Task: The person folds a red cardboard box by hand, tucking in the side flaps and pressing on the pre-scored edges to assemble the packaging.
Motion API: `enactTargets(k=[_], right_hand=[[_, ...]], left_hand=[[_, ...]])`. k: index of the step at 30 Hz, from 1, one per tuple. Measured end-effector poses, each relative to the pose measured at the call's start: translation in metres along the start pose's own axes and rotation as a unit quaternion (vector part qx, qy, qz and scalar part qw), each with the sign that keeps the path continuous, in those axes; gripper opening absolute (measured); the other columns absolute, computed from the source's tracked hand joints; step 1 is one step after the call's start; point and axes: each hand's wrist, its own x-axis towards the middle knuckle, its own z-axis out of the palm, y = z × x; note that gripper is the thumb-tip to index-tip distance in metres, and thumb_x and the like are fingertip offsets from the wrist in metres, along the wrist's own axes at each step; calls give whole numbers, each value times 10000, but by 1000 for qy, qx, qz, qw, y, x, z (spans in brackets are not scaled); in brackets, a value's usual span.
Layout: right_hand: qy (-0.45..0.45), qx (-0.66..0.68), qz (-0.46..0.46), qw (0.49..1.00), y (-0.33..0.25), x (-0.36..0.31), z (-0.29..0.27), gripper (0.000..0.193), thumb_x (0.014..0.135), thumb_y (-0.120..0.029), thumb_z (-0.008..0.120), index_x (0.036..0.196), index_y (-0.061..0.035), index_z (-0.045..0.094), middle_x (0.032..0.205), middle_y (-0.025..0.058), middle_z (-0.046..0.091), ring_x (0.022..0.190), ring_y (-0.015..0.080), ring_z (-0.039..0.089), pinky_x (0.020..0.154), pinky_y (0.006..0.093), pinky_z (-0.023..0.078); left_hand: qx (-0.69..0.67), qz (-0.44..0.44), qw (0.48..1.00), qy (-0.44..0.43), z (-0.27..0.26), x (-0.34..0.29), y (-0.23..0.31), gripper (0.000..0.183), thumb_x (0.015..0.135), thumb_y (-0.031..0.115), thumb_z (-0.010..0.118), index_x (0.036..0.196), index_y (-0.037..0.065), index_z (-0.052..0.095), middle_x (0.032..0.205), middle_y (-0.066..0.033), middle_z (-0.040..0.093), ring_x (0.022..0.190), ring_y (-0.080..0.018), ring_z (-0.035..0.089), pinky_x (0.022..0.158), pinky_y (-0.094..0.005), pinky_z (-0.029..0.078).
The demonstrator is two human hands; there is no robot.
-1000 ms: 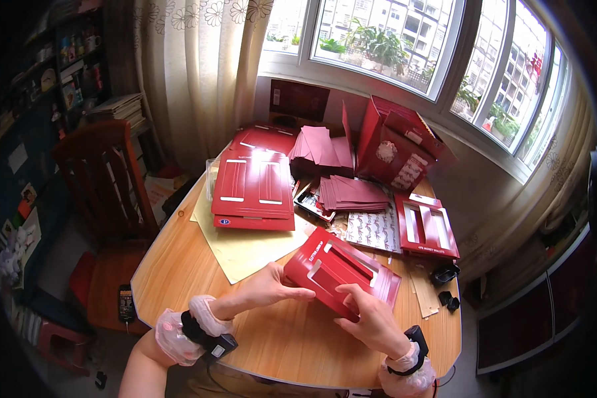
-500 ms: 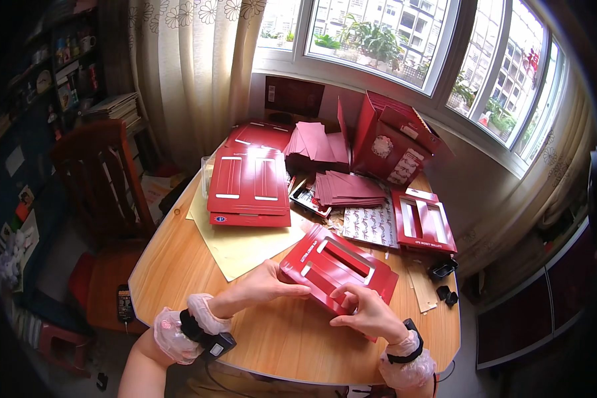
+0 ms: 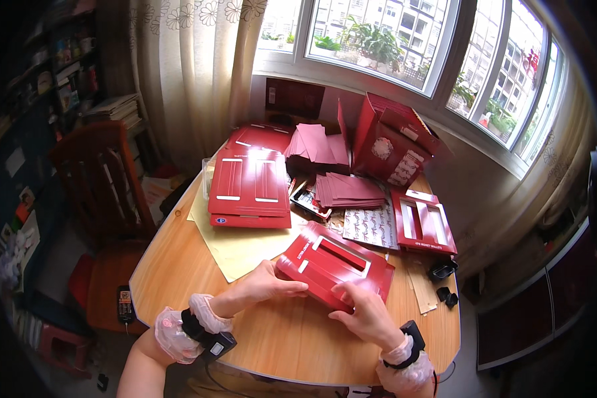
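Note:
A flat red cardboard carton (image 3: pixel 330 281) with two long cut-out windows lies tilted over the near middle of the table. My left hand (image 3: pixel 265 285) is closed on its left corner, the thumb along the near edge. At the near right edge, the fingers and thumb of my right hand (image 3: pixel 366 317) pinch the same carton. One window is an open slot; my right hand partly covers the panel beside the other. Both wrists carry a black strapped device over a pale, frilly cuff.
Flat red cartons (image 3: pixel 251 179) lie stacked on yellow paper (image 3: pixel 229 255) at the left. Dark pink envelopes (image 3: pixel 348 190) sit at the back, beside a tall red box (image 3: pixel 395 142). Another windowed carton (image 3: pixel 424 222), wooden strips (image 3: pixel 419 288) and small black objects (image 3: pixel 443 268) are at the right.
The carton has shifted slightly left and turned a little. My right hand's fingers have come down closer to its near edge; my left hand keeps its hold.

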Motion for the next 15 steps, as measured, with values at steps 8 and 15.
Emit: enactTargets(k=[8, 15], right_hand=[[155, -329, -185, 913, -18, 0, 3, 251, 769, -76, 713, 1017, -72, 673, 956, 47, 638, 774, 197, 628, 643, 347, 473], [193, -343, -232, 889, -15, -1, 5, 344, 743, -67, 696, 1087, -68, 721, 943, 40, 653, 832, 175, 647, 631, 318, 486]], left_hand=[[-41, -32, 999, 13, -3, 1, 9, 316, 918, 106, 745, 1208, 11, 661, 1126, -85, 713, 951, -159, 714, 890, -283, 595], [-73, -61, 995, 2, -13, 1, 9, 379, 911, 80, 743, 1258, 6, 610, 1228, -100, 668, 1045, -184, 691, 954, -316, 592]])
